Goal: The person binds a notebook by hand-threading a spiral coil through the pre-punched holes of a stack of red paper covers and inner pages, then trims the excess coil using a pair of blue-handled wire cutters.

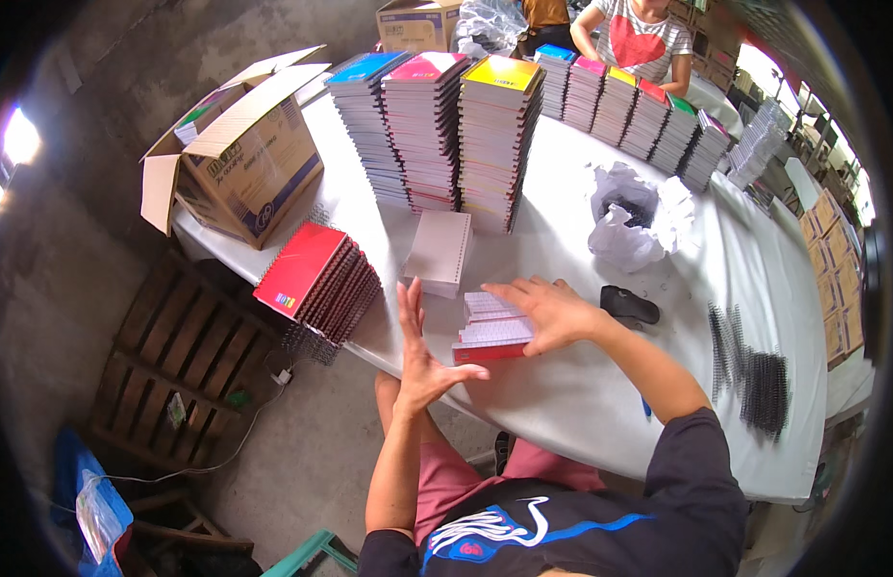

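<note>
On the white-covered table before me lies a small stack of lined pages (496, 332) with a red cover at its near edge. My right hand (554, 313) spans the stack's right end, fingers along the far side and thumb by the near side. My left hand (422, 356) is raised left of the stack, apart from it, with fingers and thumb spread and nothing held. Just beyond lies a block of plain pale sheets (437, 248). Left of my left hand is a pile of red spiral notebooks (312, 274) with dark coils.
Tall piles of blue (367, 125), pink (422, 125) and yellow (499, 135) notebooks stand ahead. A cardboard box (249, 168) is at left. White crumpled wrapping (624, 226), a black object (629, 306) and loose black coils (759, 385) lie right. Another person (643, 43) is across the table.
</note>
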{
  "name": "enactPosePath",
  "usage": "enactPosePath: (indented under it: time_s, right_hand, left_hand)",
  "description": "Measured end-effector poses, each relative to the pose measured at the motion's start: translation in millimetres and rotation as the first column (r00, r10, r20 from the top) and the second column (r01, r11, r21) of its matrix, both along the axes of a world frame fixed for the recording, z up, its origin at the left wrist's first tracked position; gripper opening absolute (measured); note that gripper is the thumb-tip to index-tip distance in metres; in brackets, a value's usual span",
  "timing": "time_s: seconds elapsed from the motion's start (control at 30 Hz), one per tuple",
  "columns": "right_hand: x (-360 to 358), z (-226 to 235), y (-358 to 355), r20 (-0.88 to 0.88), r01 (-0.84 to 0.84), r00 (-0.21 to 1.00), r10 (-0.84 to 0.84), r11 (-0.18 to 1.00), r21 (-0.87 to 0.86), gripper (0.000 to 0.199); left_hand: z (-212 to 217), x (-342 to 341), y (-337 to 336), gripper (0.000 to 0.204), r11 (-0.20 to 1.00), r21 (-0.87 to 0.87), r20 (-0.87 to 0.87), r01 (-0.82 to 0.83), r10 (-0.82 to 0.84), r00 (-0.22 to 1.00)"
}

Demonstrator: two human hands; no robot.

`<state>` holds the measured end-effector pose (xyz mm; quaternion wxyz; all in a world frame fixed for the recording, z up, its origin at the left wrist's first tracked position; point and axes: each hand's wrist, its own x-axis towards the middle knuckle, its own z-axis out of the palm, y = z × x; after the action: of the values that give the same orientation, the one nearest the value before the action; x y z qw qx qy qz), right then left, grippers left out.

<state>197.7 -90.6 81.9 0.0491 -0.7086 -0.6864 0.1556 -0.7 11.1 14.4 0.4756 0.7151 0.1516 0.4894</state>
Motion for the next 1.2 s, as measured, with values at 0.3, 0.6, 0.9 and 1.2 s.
enactPosePath:
  time_s: [0.3,0.6,0.9,1.2]
  right_hand:
    - [0.3,26.4,35.4,-0.03,-0.117,0.993,0.116,0.99,-0.075,0.112]
    - [40.4,-75.6,-5.7,-0.709,0.218,0.705,0.032,0.941,0.259,0.141]
    - [-16.1,-59.4,11.0,-0.983,0.397,0.158,0.095,0.905,0.151,0.116]
    - [-32.8,-67.7,-7.7,-0.983,0.407,0.172,0.071,0.903,0.137,0.108]
  left_hand:
    - [-10.3,2.2,14.8,0.142,0.987,-0.154,-0.055,-0.035,0.027,0.998]
    - [-37.8,16.6,20.0,0.139,0.983,-0.182,-0.142,0.031,-0.058,0.988]
    - [-19.7,17.8,14.8,0.126,0.979,0.031,-0.258,-0.199,0.2,0.945]
    - [-33.8,12.9,15.4,0.135,0.975,-0.223,-0.206,0.011,-0.058,0.977]
